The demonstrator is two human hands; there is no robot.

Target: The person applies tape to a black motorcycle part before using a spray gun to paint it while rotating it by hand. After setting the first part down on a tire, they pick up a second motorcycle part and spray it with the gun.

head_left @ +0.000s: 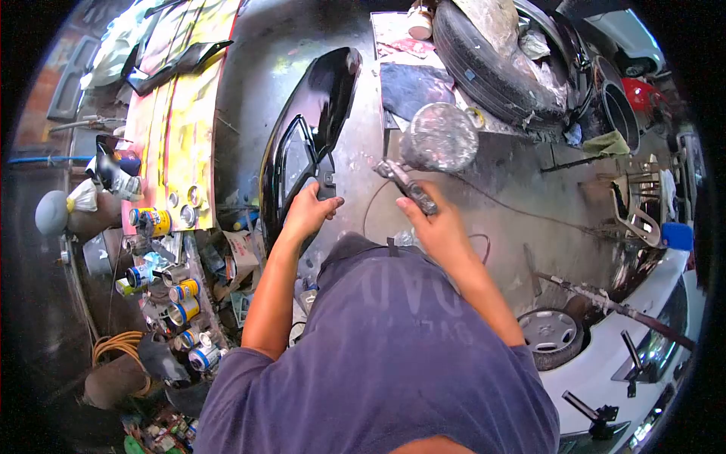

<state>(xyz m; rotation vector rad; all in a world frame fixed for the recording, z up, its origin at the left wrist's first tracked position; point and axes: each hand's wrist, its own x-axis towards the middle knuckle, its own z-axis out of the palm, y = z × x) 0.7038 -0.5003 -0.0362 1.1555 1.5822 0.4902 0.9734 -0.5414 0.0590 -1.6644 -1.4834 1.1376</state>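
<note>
Left hand [305, 212] bent, thumb and fingers drawn together at the inner lower edge of a glossy black panel [327, 102], which stretches away in a long curve. The panel is smooth and reflective, with an angular opening and a duller, bracket-like section by the fingertips. Right hand [436, 219] is wrapped around the thick body of a grey metallic tool [408, 185], whose narrower head points up and left, apart from the panel.

Just beyond the tool, a round, paint-crusted lid-like top [442, 136] sits by the near left corner of a workbench [495, 127]. That bench carries a dark cloth [416, 89] towards its left edge and a ribbed rubber tire [484, 72] to the right. On the left, a table [172, 144] streaked yellow and pink bears another black part [180, 66] across its far end and a yellow-labelled can [151, 221] at its near left corner. A thin hose [522, 214] crosses the grey floor [499, 250] right of the hands.

The left forearm [271, 291] hides the panel's near end; what supports it cannot be told. The right hand covers much of the tool, leaving its exact type unclear.
</note>
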